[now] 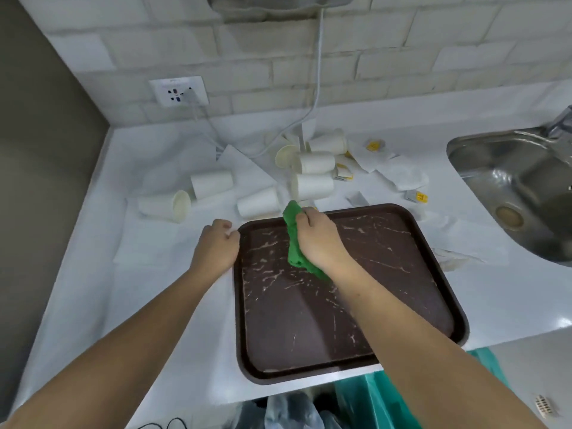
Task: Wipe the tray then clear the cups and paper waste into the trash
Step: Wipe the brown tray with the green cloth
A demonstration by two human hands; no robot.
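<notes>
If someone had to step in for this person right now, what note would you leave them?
Right hand grips a bunched green cloth on the tray, near its far edge.
Left hand, fingers curled, seems to steady the tray's far-left corner.
The tray sits at the counter's near edge, above the trash bags.
Done: nothing finished.
Left: finish wiping, then bin the tipped paper cups and wrappers behind the tray.

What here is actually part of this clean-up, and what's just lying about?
Part of the job:
tray, held at its corner by the left hand
cloth in the right hand
cups
paper waste
trash bag

Just lying about:
sink
tap
socket
cable
</notes>
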